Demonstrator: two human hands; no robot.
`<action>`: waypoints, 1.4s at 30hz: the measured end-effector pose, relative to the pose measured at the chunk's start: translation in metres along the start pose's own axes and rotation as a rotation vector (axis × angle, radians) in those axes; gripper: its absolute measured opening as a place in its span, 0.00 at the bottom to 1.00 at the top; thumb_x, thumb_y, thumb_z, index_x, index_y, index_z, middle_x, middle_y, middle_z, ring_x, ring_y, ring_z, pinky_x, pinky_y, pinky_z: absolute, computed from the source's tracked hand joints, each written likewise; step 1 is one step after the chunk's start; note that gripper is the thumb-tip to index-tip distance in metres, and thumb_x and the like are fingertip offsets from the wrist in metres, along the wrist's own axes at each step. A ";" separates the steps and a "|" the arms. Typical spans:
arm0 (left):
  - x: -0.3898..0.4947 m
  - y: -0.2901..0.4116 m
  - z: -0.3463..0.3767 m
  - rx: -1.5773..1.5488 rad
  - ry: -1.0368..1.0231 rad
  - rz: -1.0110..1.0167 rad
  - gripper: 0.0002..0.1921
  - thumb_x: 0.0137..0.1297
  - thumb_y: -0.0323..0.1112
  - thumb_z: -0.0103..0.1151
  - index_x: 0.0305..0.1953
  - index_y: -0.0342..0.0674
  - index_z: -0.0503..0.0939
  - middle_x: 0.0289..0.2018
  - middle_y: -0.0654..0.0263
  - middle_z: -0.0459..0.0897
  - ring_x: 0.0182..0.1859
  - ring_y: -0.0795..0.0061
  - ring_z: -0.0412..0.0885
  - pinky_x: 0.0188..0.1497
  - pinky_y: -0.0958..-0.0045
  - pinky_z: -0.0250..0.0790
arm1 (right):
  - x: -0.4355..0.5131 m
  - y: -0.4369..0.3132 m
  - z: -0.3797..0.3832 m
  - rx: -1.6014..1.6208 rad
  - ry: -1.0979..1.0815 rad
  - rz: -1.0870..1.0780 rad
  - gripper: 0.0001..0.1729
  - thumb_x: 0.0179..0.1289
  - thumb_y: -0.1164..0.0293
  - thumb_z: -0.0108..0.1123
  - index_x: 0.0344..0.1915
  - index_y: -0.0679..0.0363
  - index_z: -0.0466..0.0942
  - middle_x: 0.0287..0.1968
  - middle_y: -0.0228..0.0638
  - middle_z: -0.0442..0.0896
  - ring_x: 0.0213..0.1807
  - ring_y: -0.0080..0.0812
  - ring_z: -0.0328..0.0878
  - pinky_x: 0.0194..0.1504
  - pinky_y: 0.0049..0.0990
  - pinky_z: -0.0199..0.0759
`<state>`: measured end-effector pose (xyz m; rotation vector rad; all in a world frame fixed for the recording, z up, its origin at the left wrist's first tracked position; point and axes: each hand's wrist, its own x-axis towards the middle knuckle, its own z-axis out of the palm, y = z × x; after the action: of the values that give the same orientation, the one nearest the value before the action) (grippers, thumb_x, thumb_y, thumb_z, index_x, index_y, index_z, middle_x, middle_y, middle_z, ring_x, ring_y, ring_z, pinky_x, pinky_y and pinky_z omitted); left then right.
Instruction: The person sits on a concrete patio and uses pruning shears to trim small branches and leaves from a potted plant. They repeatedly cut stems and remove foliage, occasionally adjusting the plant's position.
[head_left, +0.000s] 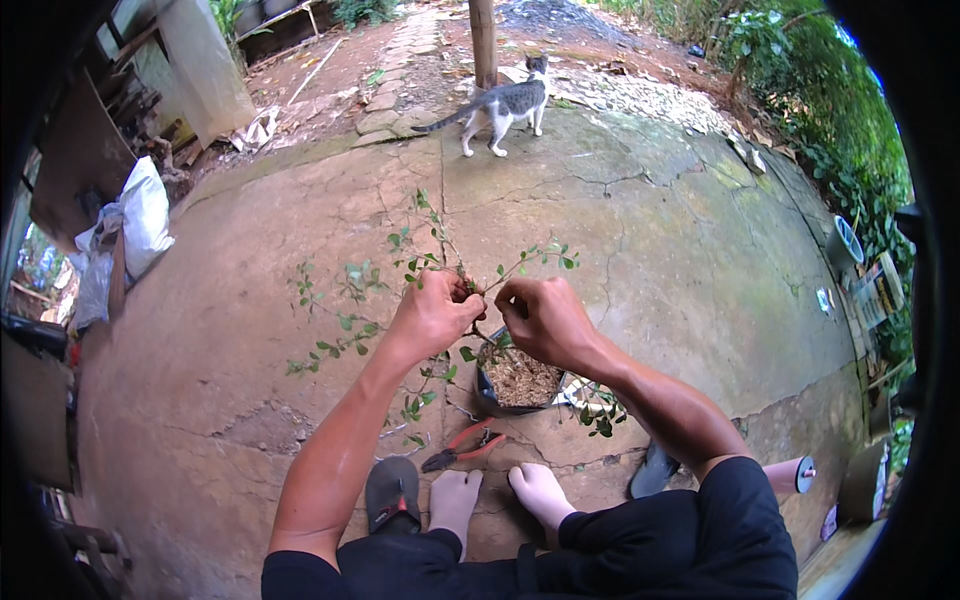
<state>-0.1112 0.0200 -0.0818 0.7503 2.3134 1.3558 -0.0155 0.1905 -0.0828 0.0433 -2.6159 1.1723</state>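
Observation:
A small-leaved shrub, perhaps a bonsai (349, 322), grows from a black pot or bag (517, 409) filled with brown, shredded-looking growing medium (521, 379). My left hand (435, 311) pinches one of its branches above the pot between thumb and fingers. Just right of that grip, my right hand (551, 319) has its fingers curled beside the stem. Whether they pinch something thin is too small to tell. Pliers with orange handles (469, 445) lie on the ground between the pot and my feet. Thin, pale wire (401, 442) lies beside them.
A grey and white cat (510, 105) stands near a wooden post (484, 45) ahead. Dark sandals (393, 491) lie near my feet. White sacks (145, 217) lean at the left. A bucket (844, 244) and a pink cylinder (787, 475) are at the right. Cracked concrete (300, 225) surrounds the pot.

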 end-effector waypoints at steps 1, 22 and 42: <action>-0.002 0.001 0.002 0.028 0.026 0.015 0.12 0.62 0.34 0.62 0.35 0.28 0.84 0.28 0.53 0.88 0.32 0.63 0.88 0.37 0.65 0.78 | 0.000 0.001 0.001 0.000 0.003 -0.005 0.09 0.61 0.75 0.58 0.34 0.68 0.84 0.27 0.58 0.82 0.27 0.53 0.84 0.34 0.42 0.77; 0.010 -0.005 -0.009 -0.070 -0.199 -0.013 0.07 0.70 0.27 0.60 0.41 0.28 0.83 0.33 0.62 0.88 0.36 0.77 0.85 0.41 0.74 0.80 | -0.004 0.002 -0.033 -0.377 -0.014 -0.597 0.15 0.60 0.75 0.60 0.48 0.63 0.81 0.38 0.39 0.83 0.36 0.38 0.83 0.37 0.37 0.76; -0.002 -0.004 0.002 0.335 -0.070 0.323 0.08 0.69 0.31 0.60 0.42 0.31 0.81 0.32 0.65 0.88 0.35 0.82 0.84 0.39 0.76 0.76 | 0.009 0.015 -0.024 -0.412 0.063 -0.599 0.06 0.59 0.70 0.67 0.37 0.55 0.82 0.31 0.29 0.80 0.39 0.33 0.78 0.45 0.32 0.65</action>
<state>-0.1095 0.0189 -0.0864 1.2996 2.4705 1.0453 -0.0204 0.2196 -0.0761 0.6405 -2.4635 0.4201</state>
